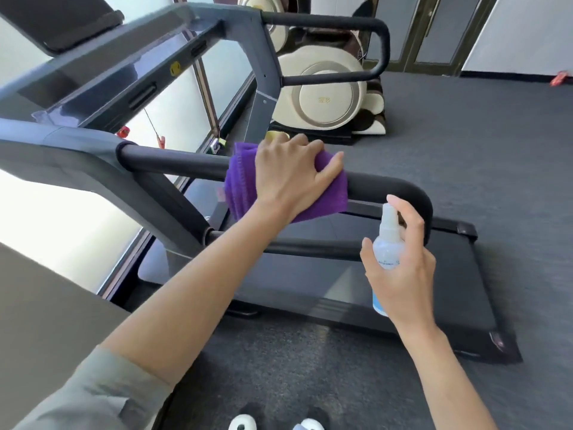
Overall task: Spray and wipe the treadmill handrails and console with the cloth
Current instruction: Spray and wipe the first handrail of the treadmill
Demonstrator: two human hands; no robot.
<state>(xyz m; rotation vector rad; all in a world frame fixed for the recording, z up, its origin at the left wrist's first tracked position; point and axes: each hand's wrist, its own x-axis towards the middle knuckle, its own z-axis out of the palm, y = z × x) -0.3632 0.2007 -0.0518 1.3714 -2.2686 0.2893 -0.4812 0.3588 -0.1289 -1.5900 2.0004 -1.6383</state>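
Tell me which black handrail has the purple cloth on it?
The near handrail, the one the left hand presses the purple cloth onto. The far handrail by the cream massage chair is bare.

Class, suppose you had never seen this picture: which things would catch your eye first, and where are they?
The bright purple cloth stands out, draped over the near black treadmill handrail at centre, with the left hand pressed on it. To the lower right, the right hand holds a clear spray bottle.
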